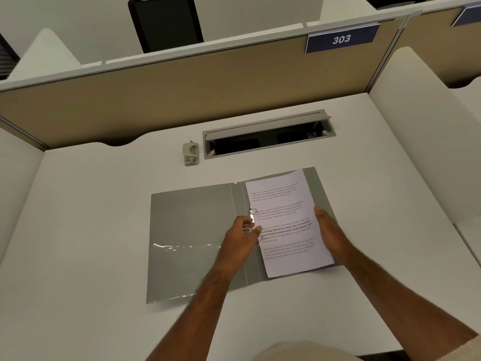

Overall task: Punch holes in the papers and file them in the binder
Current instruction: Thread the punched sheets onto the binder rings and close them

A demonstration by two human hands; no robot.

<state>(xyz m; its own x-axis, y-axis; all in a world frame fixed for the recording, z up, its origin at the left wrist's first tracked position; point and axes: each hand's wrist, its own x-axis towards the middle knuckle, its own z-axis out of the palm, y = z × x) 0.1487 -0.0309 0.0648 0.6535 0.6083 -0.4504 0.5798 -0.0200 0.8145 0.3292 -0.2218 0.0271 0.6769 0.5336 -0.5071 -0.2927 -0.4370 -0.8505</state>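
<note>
Papers (287, 225), a thin printed stack, lie on the right-hand half of an open grey ring binder (192, 230), their left edge at the metal rings (252, 211) beside the spine. The fingers of the left hand (240, 237) curl loosely toward that left edge at mid-height, with the thumb tip touching or overlapping the margin near the rings; whether the fingers pinch the sheet or only press on it cannot be told, since the back of the hand hides them. The right hand (329, 233) lies along the papers' right edge, fingers held together and fairly straight, tips pointing away from the person, the palm side against the paper; it is not clear whether the thumb is tucked under the sheets. Both forearms reach in from the lower edge of the view.

The papers sit slightly askew on the binder, upper end tilted to the right, and the top sheet carries four short blocks of text. The left half of the binder is bare grey, with a clear plastic pocket (182, 269) across its lower part catching the light. The binder rests flat on a white desk (91, 217). Farther back, well apart from the binder, a small beige hole punch (191, 153) stands just beside the left end of an open cable tray (268, 134) set into the desk. A tan partition (182, 95) behind bears a blue plate (341, 39) marked 303.
</note>
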